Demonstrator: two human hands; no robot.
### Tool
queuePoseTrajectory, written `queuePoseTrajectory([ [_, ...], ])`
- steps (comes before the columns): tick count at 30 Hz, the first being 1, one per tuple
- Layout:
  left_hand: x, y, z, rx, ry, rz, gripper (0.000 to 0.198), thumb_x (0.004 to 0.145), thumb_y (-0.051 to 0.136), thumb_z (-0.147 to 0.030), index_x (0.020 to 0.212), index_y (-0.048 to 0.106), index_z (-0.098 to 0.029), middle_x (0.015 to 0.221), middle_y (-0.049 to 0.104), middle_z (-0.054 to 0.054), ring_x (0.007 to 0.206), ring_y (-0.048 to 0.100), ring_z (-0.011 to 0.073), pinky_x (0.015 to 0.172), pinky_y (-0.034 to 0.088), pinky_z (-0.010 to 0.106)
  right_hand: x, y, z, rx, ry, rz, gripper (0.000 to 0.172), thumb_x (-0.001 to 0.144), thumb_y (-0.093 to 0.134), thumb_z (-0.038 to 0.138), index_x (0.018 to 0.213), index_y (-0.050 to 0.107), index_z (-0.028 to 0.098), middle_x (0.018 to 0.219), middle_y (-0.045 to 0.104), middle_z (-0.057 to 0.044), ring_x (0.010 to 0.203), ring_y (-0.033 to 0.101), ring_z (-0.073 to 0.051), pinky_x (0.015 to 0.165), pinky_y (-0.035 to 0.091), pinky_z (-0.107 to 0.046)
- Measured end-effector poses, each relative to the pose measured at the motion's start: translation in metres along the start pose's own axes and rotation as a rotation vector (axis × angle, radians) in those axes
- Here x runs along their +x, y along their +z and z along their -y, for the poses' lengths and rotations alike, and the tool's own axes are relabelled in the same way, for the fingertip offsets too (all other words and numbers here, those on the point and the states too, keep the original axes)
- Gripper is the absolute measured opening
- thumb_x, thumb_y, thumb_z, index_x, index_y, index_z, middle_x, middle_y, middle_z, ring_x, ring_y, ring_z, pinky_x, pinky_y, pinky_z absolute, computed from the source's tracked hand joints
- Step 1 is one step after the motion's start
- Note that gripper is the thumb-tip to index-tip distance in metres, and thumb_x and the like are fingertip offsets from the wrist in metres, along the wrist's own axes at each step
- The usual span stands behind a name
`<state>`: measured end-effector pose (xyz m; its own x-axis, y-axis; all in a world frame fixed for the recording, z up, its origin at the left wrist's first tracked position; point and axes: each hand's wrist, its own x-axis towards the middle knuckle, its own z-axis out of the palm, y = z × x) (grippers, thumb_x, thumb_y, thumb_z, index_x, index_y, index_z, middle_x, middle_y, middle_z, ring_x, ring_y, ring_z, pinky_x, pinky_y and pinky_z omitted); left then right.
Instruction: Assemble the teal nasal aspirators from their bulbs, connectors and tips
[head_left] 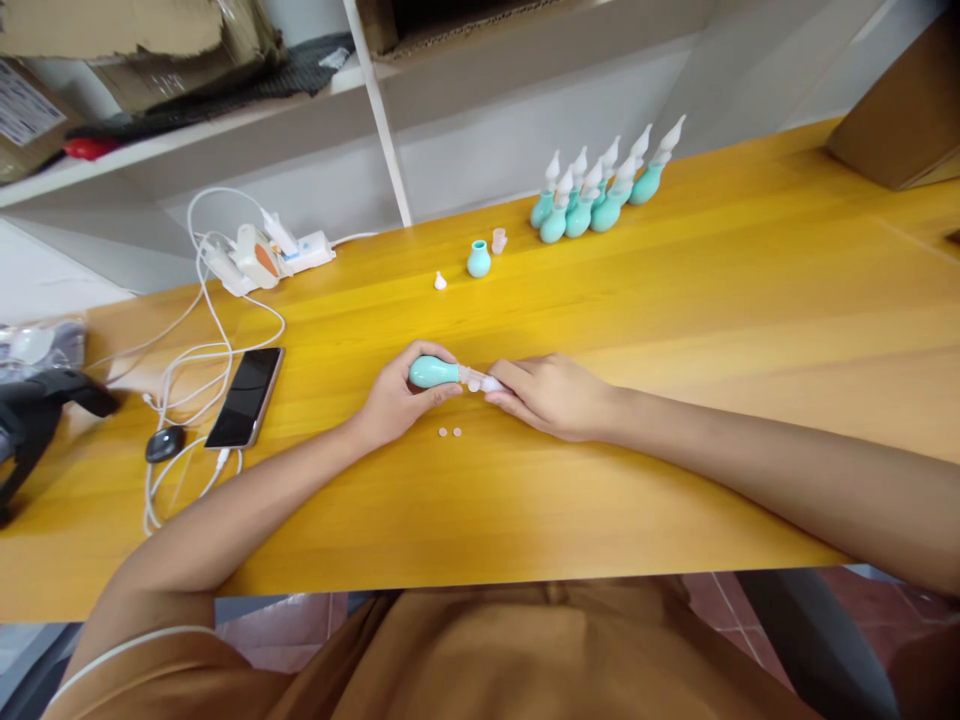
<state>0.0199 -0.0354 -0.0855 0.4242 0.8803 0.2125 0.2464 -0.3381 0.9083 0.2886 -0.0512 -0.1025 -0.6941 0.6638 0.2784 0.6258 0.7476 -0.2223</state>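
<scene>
My left hand (395, 398) is wrapped round the teal bulb of a nasal aspirator (435, 372), which lies sideways above the table. From the bulb a clear connector (472, 379) runs to the right. My right hand (551, 393) pinches the white tip end of that same aspirator, and its fingers partly hide the tip. Just below the hands, two small pale discs (450, 432) lie on the wood. Farther back stand a loose teal bulb (478, 259) with an open neck, a clear connector piece (499, 240) and a small white tip (440, 281).
Several whole aspirators (592, 205) stand grouped at the back of the table (720, 330). On the left are a phone (245, 397), white cables, a power strip (307, 252) and a black mouse-like object (165, 443). A cardboard box (900, 110) sits at the back right.
</scene>
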Motion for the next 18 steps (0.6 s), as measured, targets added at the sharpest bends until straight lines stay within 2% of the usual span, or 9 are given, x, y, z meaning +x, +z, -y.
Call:
queuePoseTrajectory([
  [6,-0.0018,-0.0003,-0.0001,-0.029,-0.068,0.080,0.038,0.087,0.088,-0.043,0.109,0.066,-0.020,0.101,0.071,0.001,0.069,0.060,0.0103,0.067,0.053,0.025,-0.0002,-0.0012,-0.0024,0.004,-0.067,0.029,0.058,0.120,0.018,0.053,0.108,0.060,0.015,0.087,0.072,-0.010,0.068,0.058,-0.018,0.064,0.026,-0.030],
  [18,-0.0022,-0.0019,-0.0011,0.051,-0.043,0.110,0.036,0.084,0.088,-0.042,0.105,0.067,-0.020,0.097,0.070,0.001,0.074,0.061,0.0129,0.069,0.052,0.025,-0.0002,0.0008,-0.0047,0.023,-0.121,0.022,0.063,0.119,0.013,0.057,0.106,0.060,0.016,0.083,0.070,-0.009,0.067,0.055,-0.019,0.064,0.025,-0.030],
])
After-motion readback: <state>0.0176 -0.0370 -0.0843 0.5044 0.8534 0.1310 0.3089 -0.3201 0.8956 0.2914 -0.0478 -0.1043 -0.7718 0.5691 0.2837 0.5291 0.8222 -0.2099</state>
